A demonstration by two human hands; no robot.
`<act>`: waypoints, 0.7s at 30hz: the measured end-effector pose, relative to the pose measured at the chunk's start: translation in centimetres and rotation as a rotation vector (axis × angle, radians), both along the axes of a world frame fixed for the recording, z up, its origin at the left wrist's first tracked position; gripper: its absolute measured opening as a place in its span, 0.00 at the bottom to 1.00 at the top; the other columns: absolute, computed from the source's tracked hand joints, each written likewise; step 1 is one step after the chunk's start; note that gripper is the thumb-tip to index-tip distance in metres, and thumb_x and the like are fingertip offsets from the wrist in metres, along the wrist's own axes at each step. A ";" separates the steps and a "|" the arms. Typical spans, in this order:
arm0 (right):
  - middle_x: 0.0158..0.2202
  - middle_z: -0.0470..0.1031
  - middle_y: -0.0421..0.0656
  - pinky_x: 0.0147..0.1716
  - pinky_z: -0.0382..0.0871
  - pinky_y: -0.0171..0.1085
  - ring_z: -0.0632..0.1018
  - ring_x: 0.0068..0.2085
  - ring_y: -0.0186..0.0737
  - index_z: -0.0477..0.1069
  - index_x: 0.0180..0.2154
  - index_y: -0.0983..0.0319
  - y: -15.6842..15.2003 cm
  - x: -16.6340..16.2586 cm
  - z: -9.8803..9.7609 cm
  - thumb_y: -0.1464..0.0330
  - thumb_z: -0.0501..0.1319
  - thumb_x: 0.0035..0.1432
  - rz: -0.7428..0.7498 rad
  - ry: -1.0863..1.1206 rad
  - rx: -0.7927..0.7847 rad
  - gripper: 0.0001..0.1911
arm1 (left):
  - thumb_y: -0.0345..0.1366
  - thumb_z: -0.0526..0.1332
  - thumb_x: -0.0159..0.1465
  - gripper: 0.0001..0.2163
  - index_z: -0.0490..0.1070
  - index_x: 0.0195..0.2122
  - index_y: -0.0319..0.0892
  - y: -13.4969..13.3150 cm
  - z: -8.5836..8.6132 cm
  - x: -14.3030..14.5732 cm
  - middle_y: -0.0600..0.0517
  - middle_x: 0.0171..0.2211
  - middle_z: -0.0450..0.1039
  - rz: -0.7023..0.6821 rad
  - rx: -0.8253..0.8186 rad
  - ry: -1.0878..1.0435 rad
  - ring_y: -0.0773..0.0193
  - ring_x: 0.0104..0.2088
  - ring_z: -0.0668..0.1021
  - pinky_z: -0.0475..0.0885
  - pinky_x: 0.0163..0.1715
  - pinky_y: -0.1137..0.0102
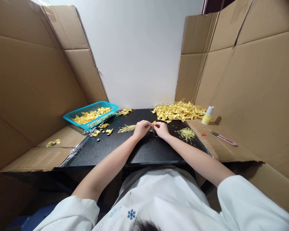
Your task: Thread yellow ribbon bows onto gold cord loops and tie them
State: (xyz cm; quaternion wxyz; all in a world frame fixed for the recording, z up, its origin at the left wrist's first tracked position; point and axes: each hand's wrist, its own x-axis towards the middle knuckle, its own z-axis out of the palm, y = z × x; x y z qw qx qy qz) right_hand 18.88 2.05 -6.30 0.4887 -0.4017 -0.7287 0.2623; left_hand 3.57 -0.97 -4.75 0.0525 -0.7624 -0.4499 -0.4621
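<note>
Both my hands meet over the middle of the black table (106,154), fingertips pinched round a small yellow ribbon bow (153,123). My left hand (142,129) is closed on the bow's left side, my right hand (161,129) on its right side. A thin thread or cord dangles below the fingers; its ends are hard to make out. Just left of my left hand lies a bundle of yellow cords (127,128), partly behind that hand. Right of my right hand sits a loose heap of short yellow threads (187,134).
A blue basket (67,116) of yellow bows stands at left, with silvery beads (93,131) before it. Finished-looking bows (179,111) pile up at back right. A thread cone (208,115), a red piece (203,134) and a pink cutter (224,139) lie right. Cardboard walls (260,83) flank both sides.
</note>
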 end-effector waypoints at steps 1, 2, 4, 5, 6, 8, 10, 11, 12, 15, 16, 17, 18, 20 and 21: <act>0.24 0.78 0.42 0.29 0.68 0.33 0.76 0.26 0.37 0.76 0.25 0.62 0.0 0.1 0.0 0.71 0.61 0.51 0.001 -0.013 -0.002 0.06 | 0.23 0.63 0.56 0.08 0.78 0.29 0.43 0.0 0.0 -0.1 0.52 0.30 0.80 -0.008 -0.006 0.020 0.64 0.32 0.80 0.74 0.36 0.71; 0.25 0.78 0.42 0.30 0.68 0.34 0.77 0.26 0.37 0.76 0.24 0.62 0.1 0.1 -0.1 0.71 0.61 0.50 0.000 -0.026 -0.002 0.06 | 0.23 0.63 0.56 0.08 0.78 0.29 0.43 0.0 0.0 -0.1 0.52 0.30 0.80 -0.016 -0.013 0.039 0.64 0.32 0.80 0.74 0.36 0.71; 0.24 0.79 0.43 0.30 0.69 0.34 0.77 0.27 0.38 0.77 0.23 0.62 0.1 0.3 -0.1 0.72 0.62 0.49 -0.002 -0.050 0.004 0.06 | 0.23 0.63 0.56 0.08 0.78 0.28 0.43 0.0 -0.1 -0.1 0.52 0.30 0.80 -0.032 -0.029 0.073 0.65 0.32 0.79 0.74 0.36 0.71; 0.24 0.79 0.43 0.30 0.69 0.34 0.77 0.27 0.39 0.77 0.23 0.62 0.2 0.4 -0.2 0.72 0.63 0.49 -0.004 -0.061 0.009 0.06 | 0.23 0.63 0.56 0.08 0.78 0.28 0.43 0.0 -0.1 -0.1 0.52 0.29 0.80 -0.039 -0.036 0.087 0.65 0.32 0.79 0.74 0.36 0.71; 0.24 0.79 0.43 0.30 0.69 0.34 0.77 0.27 0.39 0.77 0.23 0.62 0.2 0.5 -0.2 0.72 0.63 0.48 -0.004 -0.069 0.015 0.06 | 0.24 0.63 0.56 0.07 0.78 0.28 0.43 0.0 -0.1 -0.1 0.52 0.30 0.80 -0.045 -0.042 0.098 0.65 0.32 0.79 0.73 0.37 0.71; 0.24 0.80 0.43 0.29 0.69 0.34 0.78 0.26 0.39 0.78 0.22 0.61 0.3 0.6 -0.2 0.73 0.63 0.48 -0.001 -0.081 0.030 0.06 | 0.24 0.63 0.57 0.07 0.78 0.29 0.43 0.0 -0.1 0.0 0.51 0.30 0.80 -0.054 -0.053 0.112 0.64 0.33 0.79 0.73 0.37 0.71; 0.24 0.79 0.43 0.28 0.69 0.34 0.78 0.26 0.39 0.78 0.22 0.61 0.4 0.6 -0.2 0.73 0.63 0.48 0.004 -0.088 0.044 0.06 | 0.25 0.63 0.57 0.07 0.79 0.29 0.43 0.1 -0.1 0.0 0.51 0.30 0.79 -0.059 -0.063 0.120 0.64 0.33 0.79 0.73 0.37 0.70; 0.23 0.79 0.42 0.28 0.68 0.34 0.77 0.26 0.39 0.78 0.21 0.61 0.5 0.7 -0.2 0.73 0.63 0.48 0.005 -0.091 0.050 0.07 | 0.25 0.62 0.57 0.07 0.79 0.29 0.43 0.1 -0.1 0.0 0.50 0.30 0.79 -0.061 -0.069 0.123 0.63 0.33 0.79 0.73 0.38 0.70; 0.23 0.79 0.42 0.27 0.68 0.34 0.77 0.25 0.39 0.78 0.21 0.61 0.5 0.7 -0.2 0.74 0.63 0.47 0.006 -0.094 0.055 0.07 | 0.25 0.62 0.57 0.08 0.79 0.29 0.43 0.1 0.0 0.0 0.50 0.30 0.79 -0.064 -0.076 0.125 0.63 0.33 0.78 0.73 0.38 0.69; 0.22 0.79 0.42 0.27 0.67 0.35 0.77 0.25 0.39 0.77 0.20 0.61 0.6 0.7 -0.2 0.75 0.63 0.47 0.006 -0.102 0.067 0.08 | 0.25 0.63 0.57 0.08 0.79 0.29 0.43 0.1 0.0 0.0 0.50 0.30 0.79 -0.077 -0.102 0.130 0.63 0.33 0.78 0.73 0.37 0.69; 0.22 0.78 0.42 0.27 0.67 0.34 0.77 0.24 0.38 0.77 0.20 0.61 0.6 0.7 -0.3 0.75 0.63 0.47 0.007 -0.105 0.071 0.08 | 0.24 0.63 0.56 0.08 0.79 0.29 0.43 0.1 -0.1 0.0 0.50 0.29 0.79 -0.082 -0.111 0.130 0.63 0.33 0.78 0.73 0.37 0.69; 0.21 0.78 0.41 0.27 0.67 0.34 0.76 0.24 0.38 0.77 0.19 0.61 0.6 0.7 -0.3 0.75 0.63 0.47 0.009 -0.109 0.075 0.08 | 0.24 0.63 0.56 0.08 0.79 0.28 0.43 0.1 -0.1 0.0 0.50 0.29 0.79 -0.087 -0.120 0.127 0.63 0.33 0.78 0.72 0.37 0.69; 0.21 0.78 0.41 0.27 0.67 0.34 0.76 0.24 0.38 0.76 0.19 0.61 0.7 0.7 -0.4 0.75 0.63 0.47 0.011 -0.113 0.078 0.09 | 0.24 0.63 0.56 0.08 0.79 0.28 0.43 0.1 -0.1 0.0 0.50 0.29 0.78 -0.092 -0.129 0.123 0.63 0.32 0.78 0.72 0.36 0.70; 0.21 0.78 0.41 0.26 0.67 0.34 0.75 0.24 0.37 0.76 0.19 0.61 0.8 0.7 -0.6 0.75 0.63 0.47 0.018 -0.122 0.083 0.09 | 0.24 0.63 0.56 0.08 0.79 0.28 0.43 0.0 -0.1 0.1 0.50 0.28 0.78 -0.101 -0.146 0.108 0.63 0.32 0.77 0.71 0.36 0.70; 0.21 0.77 0.41 0.26 0.67 0.34 0.75 0.23 0.37 0.76 0.19 0.61 0.9 0.8 -0.6 0.74 0.63 0.47 0.021 -0.128 0.085 0.08 | 0.24 0.63 0.56 0.08 0.78 0.27 0.43 0.0 -0.1 0.1 0.50 0.28 0.78 -0.105 -0.154 0.097 0.63 0.32 0.77 0.71 0.36 0.70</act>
